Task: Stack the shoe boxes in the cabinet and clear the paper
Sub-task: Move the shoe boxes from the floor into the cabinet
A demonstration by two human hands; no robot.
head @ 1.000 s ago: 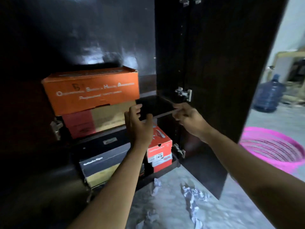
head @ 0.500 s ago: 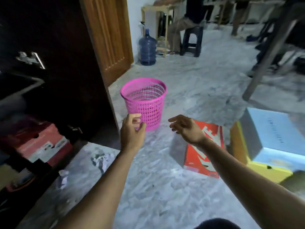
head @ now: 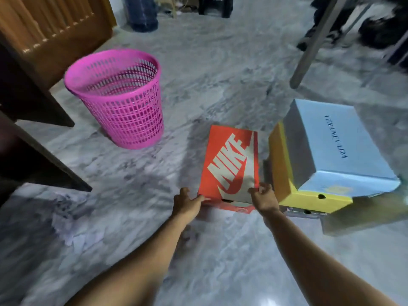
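Note:
An orange Nike shoe box (head: 231, 160) lies flat on the marble floor in front of me. My left hand (head: 186, 204) grips its near left corner and my right hand (head: 263, 198) grips its near right corner. Right beside it a light blue shoe box (head: 337, 144) sits on a yellow box (head: 284, 173), with more boxes underneath. Crumpled white paper (head: 66, 219) lies on the floor at the left, blurred. The dark cabinet's door edge (head: 44, 160) juts in from the left.
A pink mesh wastebasket (head: 117, 96) stands on the floor to the upper left, near a wooden door (head: 55, 29). A slanted table leg (head: 313, 43) rises at the upper right. A blue water jug (head: 142, 14) stands at the back.
My view swung from the cabinet shelves down to the floor. Both hands left the shelf, dropped to the orange Nike box and closed on its near corners.

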